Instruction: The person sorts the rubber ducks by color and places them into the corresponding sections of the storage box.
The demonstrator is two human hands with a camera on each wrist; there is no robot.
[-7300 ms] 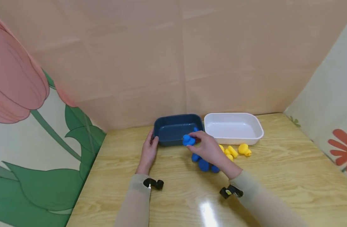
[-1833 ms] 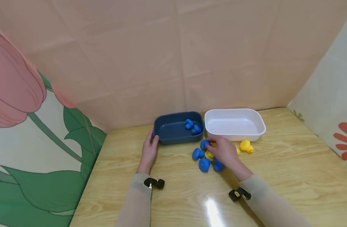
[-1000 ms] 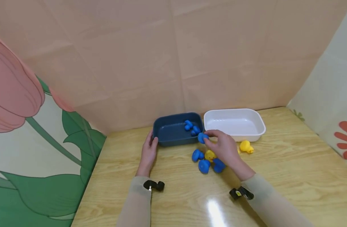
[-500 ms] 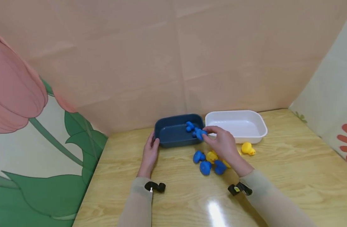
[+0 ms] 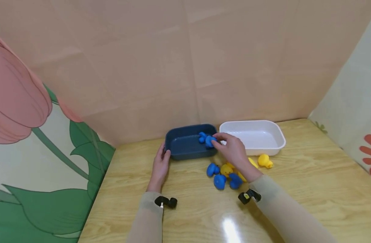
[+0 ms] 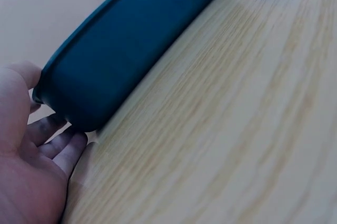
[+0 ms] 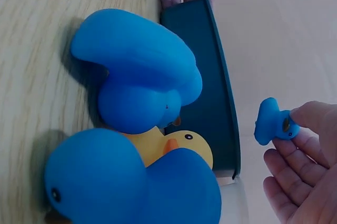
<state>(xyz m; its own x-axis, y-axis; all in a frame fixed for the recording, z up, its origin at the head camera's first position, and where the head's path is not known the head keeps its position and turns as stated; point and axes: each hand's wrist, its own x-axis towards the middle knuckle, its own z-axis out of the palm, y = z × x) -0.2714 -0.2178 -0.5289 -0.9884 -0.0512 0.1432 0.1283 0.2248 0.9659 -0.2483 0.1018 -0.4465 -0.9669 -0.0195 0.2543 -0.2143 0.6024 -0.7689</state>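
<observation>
A blue rubber duck [image 5: 209,141] is pinched between the thumb and fingers of my right hand [image 5: 233,148], over the right end of the dark blue tray [image 5: 188,155]. In the right wrist view this duck [image 7: 269,121] stands clear of my palm, at the fingertips. Another blue duck [image 5: 202,136] lies inside the tray; others there may be hidden behind the held one. My left hand [image 5: 160,166] holds the tray's left end, thumb at the front corner and fingers along the side. In the left wrist view, curled fingers [image 6: 71,150] touch the tray's lower wall.
In front of the trays lie several ducks on the wooden table [image 5: 185,209]: blue ducks [image 5: 219,182], a yellow duck [image 5: 226,170] among them, and a yellow duck [image 5: 264,160] farther right. A white tray [image 5: 265,152] stands beside the dark one, against the back wall.
Two blue ducks lay in the dark tray 1.8 seconds ago. My right hand has since lifted another from the pile and moved it left over the tray. The left hand stays put.
</observation>
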